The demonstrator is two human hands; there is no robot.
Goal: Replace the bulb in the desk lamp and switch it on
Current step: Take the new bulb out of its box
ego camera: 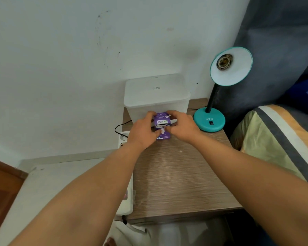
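A purple bulb box (161, 121) stands on the wooden bedside table (178, 178), in front of a white plastic container. My left hand (143, 131) grips its left side and my right hand (180, 126) grips its right side, fingers at the top flap. The bulb inside is hidden. A teal desk lamp (209, 119) stands at the table's back right. Its shade (235, 68) tilts toward me and shows a bare socket (224, 62) with no bulb. A black switch (211, 123) sits on the lamp's base.
The white lidded container (156, 93) stands against the wall behind the box. A white power strip (124, 139) with a black cable lies left of the table. A grey headboard and a striped pillow (281, 139) are on the right.
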